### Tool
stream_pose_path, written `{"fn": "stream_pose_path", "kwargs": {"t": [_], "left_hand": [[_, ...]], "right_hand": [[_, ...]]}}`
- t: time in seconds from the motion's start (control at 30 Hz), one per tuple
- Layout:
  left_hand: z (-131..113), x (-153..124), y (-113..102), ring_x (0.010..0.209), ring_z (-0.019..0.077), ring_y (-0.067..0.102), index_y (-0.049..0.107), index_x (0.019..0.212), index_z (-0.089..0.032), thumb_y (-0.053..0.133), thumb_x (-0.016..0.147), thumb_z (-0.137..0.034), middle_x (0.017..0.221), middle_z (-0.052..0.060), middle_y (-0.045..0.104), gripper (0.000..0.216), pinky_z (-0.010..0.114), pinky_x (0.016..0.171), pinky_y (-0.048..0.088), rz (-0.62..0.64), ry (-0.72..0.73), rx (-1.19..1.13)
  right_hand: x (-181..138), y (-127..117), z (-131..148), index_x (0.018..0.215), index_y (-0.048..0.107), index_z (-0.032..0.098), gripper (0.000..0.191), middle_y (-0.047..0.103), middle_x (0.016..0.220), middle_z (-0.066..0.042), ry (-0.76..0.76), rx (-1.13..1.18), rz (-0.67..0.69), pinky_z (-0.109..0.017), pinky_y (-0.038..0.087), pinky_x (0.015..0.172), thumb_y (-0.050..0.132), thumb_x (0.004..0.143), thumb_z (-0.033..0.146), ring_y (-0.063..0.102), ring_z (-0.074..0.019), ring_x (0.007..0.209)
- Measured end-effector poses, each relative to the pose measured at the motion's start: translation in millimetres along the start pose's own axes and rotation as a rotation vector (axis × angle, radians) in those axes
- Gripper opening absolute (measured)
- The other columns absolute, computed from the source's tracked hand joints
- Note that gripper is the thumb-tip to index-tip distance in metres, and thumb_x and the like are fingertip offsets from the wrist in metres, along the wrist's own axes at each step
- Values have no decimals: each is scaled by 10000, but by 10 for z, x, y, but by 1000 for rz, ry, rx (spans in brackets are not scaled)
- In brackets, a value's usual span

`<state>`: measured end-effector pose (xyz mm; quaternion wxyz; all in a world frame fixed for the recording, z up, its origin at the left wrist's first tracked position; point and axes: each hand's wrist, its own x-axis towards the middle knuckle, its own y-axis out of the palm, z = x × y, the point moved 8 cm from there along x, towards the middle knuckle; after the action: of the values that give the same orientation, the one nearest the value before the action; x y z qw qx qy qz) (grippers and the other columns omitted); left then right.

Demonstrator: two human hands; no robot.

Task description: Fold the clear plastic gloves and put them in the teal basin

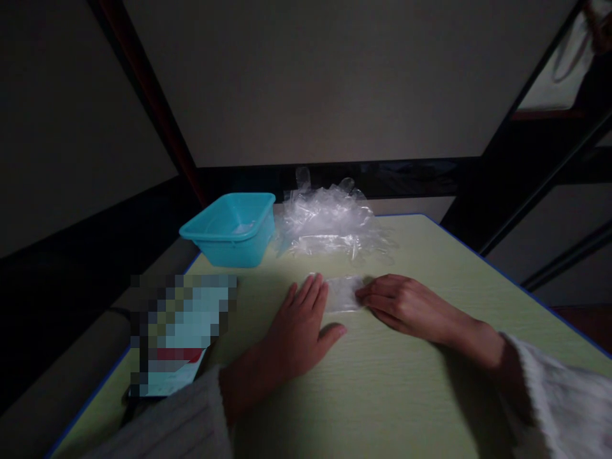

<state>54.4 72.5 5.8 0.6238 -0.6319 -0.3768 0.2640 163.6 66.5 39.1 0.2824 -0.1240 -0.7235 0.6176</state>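
A small, flat rectangle of folded clear plastic film (343,294) lies on the table between my hands. My left hand (301,325) rests flat with its fingertips over the film's left end, fingers stretched and thumb apart. At the right end, the closed fingers of my right hand (399,305) pinch the film's edge; the tips are partly hidden. Behind it sits a loose, shiny heap of clear disposable plastic gloves (329,213), with some rounded finger shapes sticking out at the top and right.
Left of the heap stands a turquoise plastic basket (234,248) with something whitish inside. A phone-like device with a lit, pixelated screen (186,338) lies at the left. The pale green table (382,395) has a blue edge, with a wall panel (325,83) behind.
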Motion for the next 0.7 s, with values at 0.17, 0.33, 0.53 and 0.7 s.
{"fn": "stream_pose_path", "kwargs": {"t": [0.17, 0.33, 0.53, 0.7], "left_hand": [[73, -3, -42, 1338, 305, 234, 370, 1312, -62, 468, 847, -416, 1425, 207, 307, 593, 529, 1046, 264, -13, -51, 11], [200, -26, -108, 1336, 311, 239, 374, 1306, -62, 451, 821, -277, 1433, 201, 295, 536, 545, 1042, 248, 38, -118, 39], [301, -61, -172, 1341, 305, 225, 350, 1317, -55, 415, 745, -152, 1442, 196, 277, 584, 553, 1051, 215, 52, -150, 91], [369, -68, -159, 1338, 300, 237, 341, 1321, -48, 373, 744, -109, 1437, 196, 287, 582, 554, 1048, 221, 26, -149, 163]], "right_hand": [[15, -44, 55, 863, 651, 148, 297, 669, 852, -78, -30, -32, -26, -348, 453, 730, 357, 903, 160, 584, -187, 786], [3, -48, 97, 774, 621, 151, 270, 614, 778, -70, -38, -70, -18, -329, 393, 668, 375, 885, 151, 528, -184, 730], [2, -69, 229, 731, 587, 163, 235, 578, 724, -44, -65, -77, -14, -325, 332, 641, 399, 871, 169, 489, -173, 689], [31, -64, 335, 727, 582, 169, 229, 580, 705, -30, -96, -33, 14, -327, 314, 650, 400, 866, 154, 477, -162, 668]]}}
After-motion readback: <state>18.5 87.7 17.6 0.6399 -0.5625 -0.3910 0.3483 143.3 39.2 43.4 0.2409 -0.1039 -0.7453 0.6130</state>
